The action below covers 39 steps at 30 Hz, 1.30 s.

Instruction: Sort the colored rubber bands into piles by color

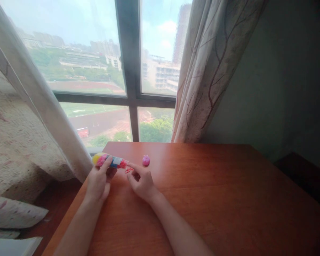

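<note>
My left hand [98,179] is closed around a tube-shaped, colourful packet [117,162], which lies almost level above the table's far left part. The packet is yellow and pink at its left end, blue with a pale label in the middle, and red at its right end. At that red end is my right hand [144,182], its index finger stretched out to touch or nearly touch the packet. The thumb is apart from the index finger, and the other fingers curl under. A thin red looped piece [128,170] shows between the hands. Beyond my right hand sits a small pink, rounded object [146,160].
The brown wooden table [216,199] stands against a window with a dark frame [133,101]. Patterned curtains hang at the left [37,106] and right [202,78]. A white, flat-edged thing [13,246] shows at the lower left.
</note>
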Each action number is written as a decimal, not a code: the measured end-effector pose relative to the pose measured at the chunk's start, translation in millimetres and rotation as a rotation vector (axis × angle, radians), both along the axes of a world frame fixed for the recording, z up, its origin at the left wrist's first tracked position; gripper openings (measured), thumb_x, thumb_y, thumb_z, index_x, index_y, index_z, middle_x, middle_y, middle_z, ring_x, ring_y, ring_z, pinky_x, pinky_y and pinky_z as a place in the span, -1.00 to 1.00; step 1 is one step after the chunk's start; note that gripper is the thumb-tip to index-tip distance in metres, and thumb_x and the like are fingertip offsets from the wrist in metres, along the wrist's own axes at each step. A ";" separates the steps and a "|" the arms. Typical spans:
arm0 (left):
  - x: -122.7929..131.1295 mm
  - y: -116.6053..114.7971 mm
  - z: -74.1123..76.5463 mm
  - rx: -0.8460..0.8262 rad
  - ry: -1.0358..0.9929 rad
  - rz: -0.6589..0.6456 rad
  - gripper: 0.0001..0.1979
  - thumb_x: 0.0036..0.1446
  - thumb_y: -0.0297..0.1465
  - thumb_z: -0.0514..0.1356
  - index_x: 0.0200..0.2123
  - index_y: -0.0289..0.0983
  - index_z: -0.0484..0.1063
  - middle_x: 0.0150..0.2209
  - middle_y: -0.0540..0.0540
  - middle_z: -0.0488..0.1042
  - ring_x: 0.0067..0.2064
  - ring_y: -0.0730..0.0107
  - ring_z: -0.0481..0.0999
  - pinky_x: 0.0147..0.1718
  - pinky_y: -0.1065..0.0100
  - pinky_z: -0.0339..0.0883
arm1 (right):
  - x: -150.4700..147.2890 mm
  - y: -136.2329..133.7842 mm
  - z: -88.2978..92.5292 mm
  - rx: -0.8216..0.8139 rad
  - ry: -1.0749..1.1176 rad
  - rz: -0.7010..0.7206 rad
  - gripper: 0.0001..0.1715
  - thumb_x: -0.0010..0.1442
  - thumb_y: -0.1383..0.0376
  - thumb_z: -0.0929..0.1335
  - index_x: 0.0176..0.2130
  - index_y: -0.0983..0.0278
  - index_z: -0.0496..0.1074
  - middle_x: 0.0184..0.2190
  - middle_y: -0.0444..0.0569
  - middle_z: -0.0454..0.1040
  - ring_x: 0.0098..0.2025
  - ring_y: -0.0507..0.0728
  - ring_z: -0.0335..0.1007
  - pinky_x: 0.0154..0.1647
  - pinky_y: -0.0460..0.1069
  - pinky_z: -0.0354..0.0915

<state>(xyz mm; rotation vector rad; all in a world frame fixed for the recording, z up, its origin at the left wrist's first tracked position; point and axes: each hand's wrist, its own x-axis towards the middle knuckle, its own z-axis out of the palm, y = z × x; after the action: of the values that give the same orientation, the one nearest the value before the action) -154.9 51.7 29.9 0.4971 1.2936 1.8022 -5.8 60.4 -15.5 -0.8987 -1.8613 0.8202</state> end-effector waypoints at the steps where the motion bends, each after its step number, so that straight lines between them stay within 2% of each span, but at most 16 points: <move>1: 0.3 -0.2 0.3 0.000 -0.023 -0.003 -0.75 -0.12 -0.39 0.36 -0.36 -0.27 0.38 -0.46 0.10 0.46 -0.51 0.59 0.45 -0.52 0.56 0.39 | -1.8 -2.5 0.1 -0.034 0.040 0.054 -0.49 0.24 0.33 0.28 0.18 0.17 0.35 -0.50 -0.24 0.35 -0.51 -0.01 0.24 -0.41 -0.13 0.24; 4: 2.1 -1.3 1.3 -0.010 -0.065 -0.019 -0.79 -0.09 -0.39 0.32 -0.38 -0.26 0.36 -0.49 0.10 0.46 -0.54 0.57 0.45 -0.56 0.55 0.39 | -3.5 -4.3 1.7 -0.141 0.111 0.218 -0.23 0.14 0.38 0.32 0.31 0.15 0.16 -0.52 -0.29 0.30 -0.55 -0.03 0.20 -0.45 -0.15 0.21; 6: 3.7 -2.2 1.9 -0.024 -0.068 -0.044 -0.79 -0.10 -0.39 0.33 -0.38 -0.25 0.36 -0.50 0.09 0.47 -0.54 0.56 0.45 -0.58 0.55 0.39 | -3.5 -2.9 3.0 -0.183 0.069 0.268 -0.17 0.11 0.39 0.34 0.32 0.13 0.14 -0.55 -0.32 0.29 -0.56 -0.03 0.20 -0.45 -0.14 0.20; 10: 4.7 -3.4 1.9 -0.050 -0.033 -0.095 -0.72 -0.16 -0.38 0.39 -0.36 -0.24 0.38 -0.50 0.09 0.47 -0.56 0.55 0.43 -0.63 0.55 0.37 | -5.1 -0.1 7.0 -0.268 0.029 0.298 -0.30 0.15 0.39 0.33 0.26 0.14 0.25 -0.62 -0.34 0.21 -0.61 -0.05 0.10 -0.56 -0.17 0.06; 13: 2.9 -3.7 1.6 -0.046 0.008 -0.097 -0.66 -0.20 -0.35 0.41 -0.35 -0.25 0.37 -0.50 0.10 0.45 -0.55 0.56 0.43 -0.61 0.56 0.37 | -6.4 1.0 12.0 -0.408 0.131 0.352 -0.49 0.25 0.27 0.30 0.19 0.19 0.33 -0.66 -0.35 0.10 -0.65 -0.07 -0.03 -0.63 -0.17 -0.04; 17: 2.0 -4.3 2.0 -0.025 0.070 -0.095 -0.61 -0.23 -0.32 0.43 -0.33 -0.26 0.35 -0.47 0.11 0.43 -0.50 0.56 0.45 -0.53 0.56 0.39 | -5.5 3.2 16.2 -0.647 0.282 0.447 -0.42 0.27 0.02 0.29 0.15 0.27 0.36 -0.68 -0.34 0.17 -0.70 -0.08 0.01 -0.68 -0.18 0.01; 22: 4.7 -5.1 3.4 -0.018 0.122 -0.107 -0.57 -0.24 -0.28 0.44 -0.32 -0.28 0.35 -0.43 0.09 0.44 -0.44 0.51 0.48 -0.47 0.50 0.40 | -7.8 4.0 13.1 -0.703 0.358 0.343 -0.40 0.13 -0.05 0.38 0.01 0.30 0.47 -0.65 -0.25 0.37 -0.72 -0.09 0.13 -0.70 -0.18 0.07; 28: 6.9 -3.5 3.7 -0.030 0.141 -0.037 -0.55 -0.27 -0.27 0.43 -0.30 -0.27 0.37 -0.40 0.09 0.45 -0.44 0.54 0.47 -0.47 0.51 0.38 | -17.9 4.2 9.7 -0.688 0.398 0.193 -0.36 0.05 -0.07 0.43 -0.05 0.33 0.53 -0.63 -0.20 0.42 -0.70 -0.05 0.22 -0.67 -0.15 0.20; 34: 4.8 -1.5 1.3 -0.057 0.166 0.018 -0.59 -0.26 -0.27 0.41 -0.33 -0.27 0.37 -0.43 0.10 0.45 -0.47 0.53 0.47 -0.48 0.49 0.37 | -24.4 6.7 4.4 -0.627 0.367 0.073 -0.54 0.06 0.03 0.45 -0.13 0.26 0.57 -0.63 -0.19 0.44 -0.70 -0.01 0.25 -0.69 -0.13 0.19; 39: 4.5 -1.0 0.5 -0.072 0.175 0.035 -0.59 -0.26 -0.28 0.41 -0.31 -0.26 0.37 -0.40 0.07 0.46 -0.44 0.51 0.48 -0.46 0.48 0.39 | -19.2 9.8 -0.8 -0.540 0.304 0.041 -0.68 0.07 0.11 0.47 -0.18 0.19 0.59 -0.61 -0.21 0.46 -0.66 0.01 0.31 -0.62 -0.12 0.23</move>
<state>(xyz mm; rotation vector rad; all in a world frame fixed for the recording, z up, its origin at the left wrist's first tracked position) -150.4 50.7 30.4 0.6060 1.4887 1.7658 -25.0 70.3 -16.3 -0.9928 -1.4152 1.4398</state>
